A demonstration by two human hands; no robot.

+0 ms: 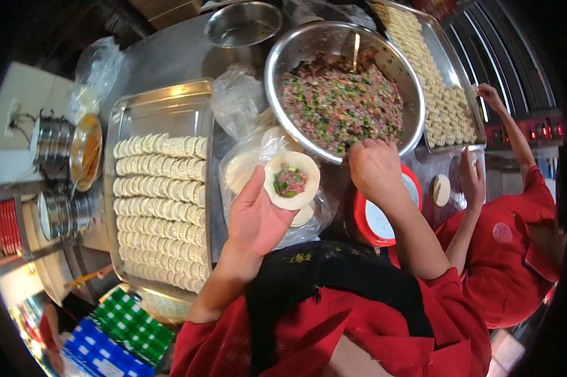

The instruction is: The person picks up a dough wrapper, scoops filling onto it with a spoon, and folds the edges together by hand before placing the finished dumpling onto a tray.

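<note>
My left hand (255, 217) holds a round dumpling wrapper (302, 168) flat on its fingers, with a dab of meat filling (290, 181) in the middle. My right hand (374, 168) hovers at the near rim of a big steel bowl (296, 50) full of minced meat and greens filling (343, 100); its fingers curl down and what they hold, if anything, is hidden. A utensil handle (356, 53) sticks out of the filling. More wrappers lie in a plastic bag (246, 157) under my left hand.
A steel tray (164, 103) at left carries rows of folded dumplings (161, 201). A second tray (459, 75) of dumplings sits at back right. A co-worker in red (516, 239) at right handles a wrapper (442, 190). A red bowl (359, 220) stands below my right hand. A small steel bowl (242, 24) sits at the back.
</note>
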